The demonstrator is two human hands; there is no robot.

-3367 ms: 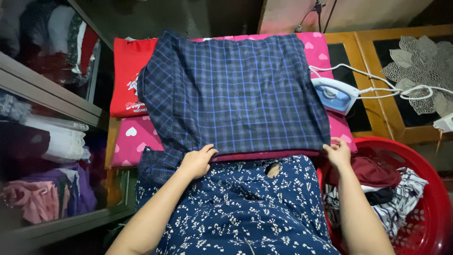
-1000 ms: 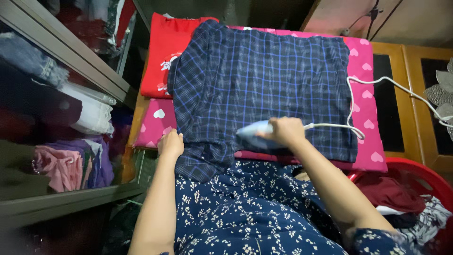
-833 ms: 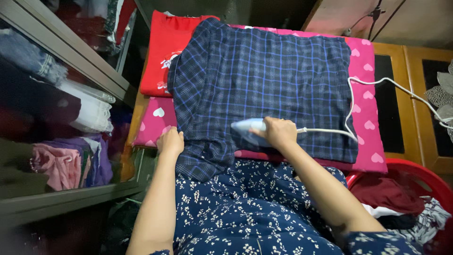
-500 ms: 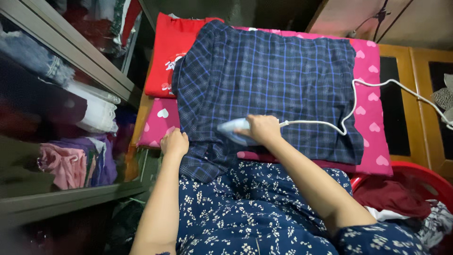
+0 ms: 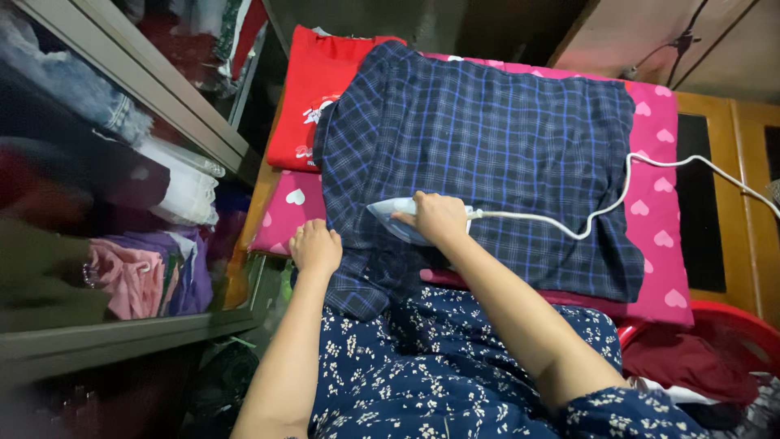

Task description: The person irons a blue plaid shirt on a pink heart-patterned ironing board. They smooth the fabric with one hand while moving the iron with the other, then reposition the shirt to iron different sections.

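Iron (image 5: 392, 218) — gripped in my right hand (image 5: 439, 219), flat on the plaid shirt (image 5: 504, 154). My left hand (image 5: 315, 248) — fingers curled, pinning the shirt's edge on the pink pad (image 5: 660, 203).

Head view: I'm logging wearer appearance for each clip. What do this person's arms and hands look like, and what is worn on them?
Both forearms are bare. The left hand and right hand show no gloves, rings, watch or bracelets. At the right upper arm sits the edge of a short sleeve, dark navy with small white flowers, matching the garment below.
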